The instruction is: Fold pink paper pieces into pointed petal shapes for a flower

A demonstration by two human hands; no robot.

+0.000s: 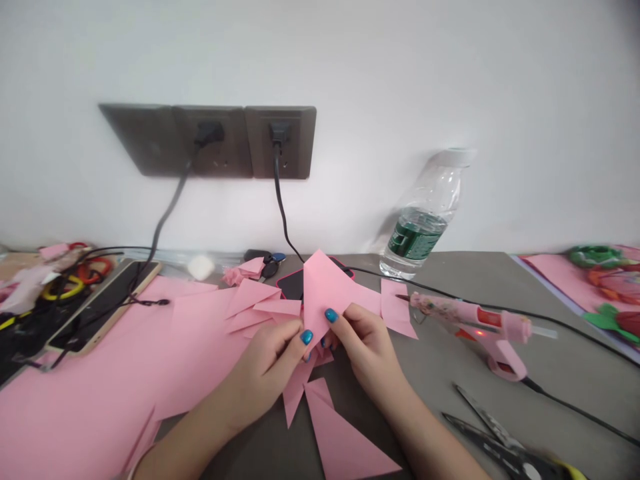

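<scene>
Fingers of left hand (273,357) and right hand (367,337) are pinching one pointed pink paper piece (321,287), seemingly mid-fold, while angular pink paper cutouts (345,443) are lying loose.

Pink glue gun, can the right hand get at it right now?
Probably yes: bare tabletop lies between the right hand and the handle of the glue gun, but that hand pinches pink paper and might need to let go.
</scene>
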